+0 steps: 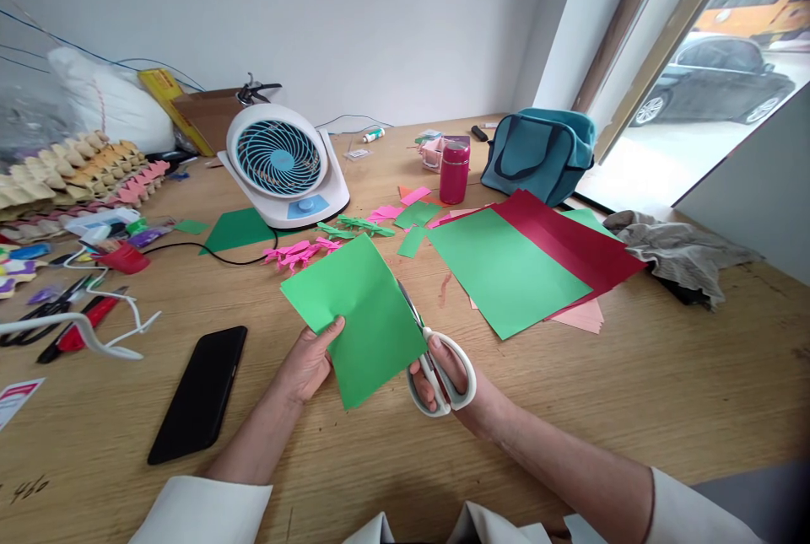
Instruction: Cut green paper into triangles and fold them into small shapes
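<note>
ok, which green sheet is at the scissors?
The green sheet in the left hand, right edge at the scissors; the others lie unheld on the table or red paper.

Bright daylight from the right; pavement [633, 171] outside washed out; soft shadows; edges stretched.

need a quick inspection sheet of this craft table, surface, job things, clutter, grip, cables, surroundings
Surface: wooden table, with dark handwriting near the lower left corner.
Job's things: green sheet held off the table; white-handled scissors, blades at its right edge.
Clutter: black phone, pink cutouts, fan, red bottle, teal bag.
Grip: left hand pinches the sheet, thumb on top; right hand has its fingers in the scissor handles.
Cables: black cord curves across the table in front of the fan.
Surroundings: pale wall behind; dark car outside at right.
</note>
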Demonstrator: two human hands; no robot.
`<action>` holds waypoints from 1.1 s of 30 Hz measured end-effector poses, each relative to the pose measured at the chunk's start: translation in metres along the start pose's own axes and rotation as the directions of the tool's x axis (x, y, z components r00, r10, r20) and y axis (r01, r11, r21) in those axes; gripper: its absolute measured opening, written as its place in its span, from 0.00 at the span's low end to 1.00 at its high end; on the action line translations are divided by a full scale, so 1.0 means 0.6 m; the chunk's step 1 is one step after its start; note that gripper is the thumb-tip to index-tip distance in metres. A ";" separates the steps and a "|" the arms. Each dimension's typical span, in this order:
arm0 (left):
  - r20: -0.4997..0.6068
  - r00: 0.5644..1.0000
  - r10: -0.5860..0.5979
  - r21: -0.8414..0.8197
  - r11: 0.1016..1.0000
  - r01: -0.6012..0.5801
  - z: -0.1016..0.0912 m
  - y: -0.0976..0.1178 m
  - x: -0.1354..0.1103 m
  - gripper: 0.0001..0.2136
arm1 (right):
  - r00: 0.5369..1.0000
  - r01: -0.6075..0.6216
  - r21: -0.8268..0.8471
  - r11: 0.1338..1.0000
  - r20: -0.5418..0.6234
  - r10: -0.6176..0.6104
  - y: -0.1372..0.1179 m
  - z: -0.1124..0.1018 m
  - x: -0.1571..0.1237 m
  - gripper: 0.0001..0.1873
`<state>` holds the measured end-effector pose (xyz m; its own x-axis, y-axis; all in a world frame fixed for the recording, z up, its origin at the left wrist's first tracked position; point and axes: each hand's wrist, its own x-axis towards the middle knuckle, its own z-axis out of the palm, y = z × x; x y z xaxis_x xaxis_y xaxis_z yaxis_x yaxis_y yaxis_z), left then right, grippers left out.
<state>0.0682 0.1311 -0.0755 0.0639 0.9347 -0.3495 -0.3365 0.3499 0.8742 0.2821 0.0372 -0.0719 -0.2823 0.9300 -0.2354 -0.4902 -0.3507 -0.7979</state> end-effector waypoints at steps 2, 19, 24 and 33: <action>-0.004 1.000 -0.007 0.003 1.000 0.007 0.001 0.001 -0.001 0.28 | 1.000 0.010 -0.004 1.000 0.000 -0.010 0.002 -0.001 0.000 0.29; 0.025 1.000 0.009 0.018 1.000 -0.009 -0.005 0.001 0.002 0.26 | 1.000 0.009 0.000 1.000 0.022 -0.009 -0.012 0.008 -0.002 0.30; 0.036 0.999 0.016 0.037 0.999 -0.017 -0.007 0.001 0.002 0.24 | 0.998 0.019 0.014 1.000 0.061 -0.020 -0.013 0.007 -0.003 0.29; 0.029 1.000 0.008 0.004 1.000 -0.008 -0.005 0.002 0.001 0.25 | 0.999 0.043 -0.028 0.999 0.008 -0.043 -0.011 0.009 -0.004 0.29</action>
<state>0.0649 0.1318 -0.0758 0.0889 0.9388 -0.3329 -0.3331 0.3430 0.8783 0.2816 0.0366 -0.0631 -0.2671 0.9434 -0.1967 -0.4787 -0.3071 -0.8225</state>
